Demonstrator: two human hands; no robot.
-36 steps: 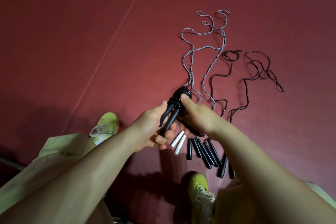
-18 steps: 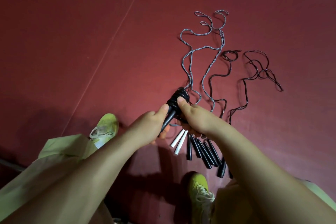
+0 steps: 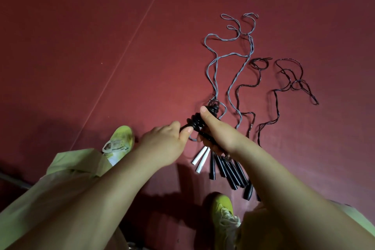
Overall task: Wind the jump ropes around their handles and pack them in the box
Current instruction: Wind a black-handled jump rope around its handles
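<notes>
Both hands hold a black jump rope bundle (image 3: 197, 122), its cord coiled round black handles, above the red floor. My left hand (image 3: 164, 144) pinches the bundle's near end between thumb and fingers. My right hand (image 3: 215, 128) grips the far part, thumb pressed along the coils. Below them lie two white handles (image 3: 199, 158) and several black handles (image 3: 229, 170) side by side. A grey rope (image 3: 231, 55) and two dark ropes (image 3: 257, 79) (image 3: 292, 79) trail away over the floor. No box is in view.
The red floor (image 3: 101, 46) has a thin pale seam line running diagonally from the top middle to the lower left. My two yellow-green shoes (image 3: 119, 140) (image 3: 223, 207) stand at the bottom, with pale green trouser legs beside them.
The bundle has turned from upright to lying more crosswise. My left hand slid to its near end and my right thumb moved up over the coils.
</notes>
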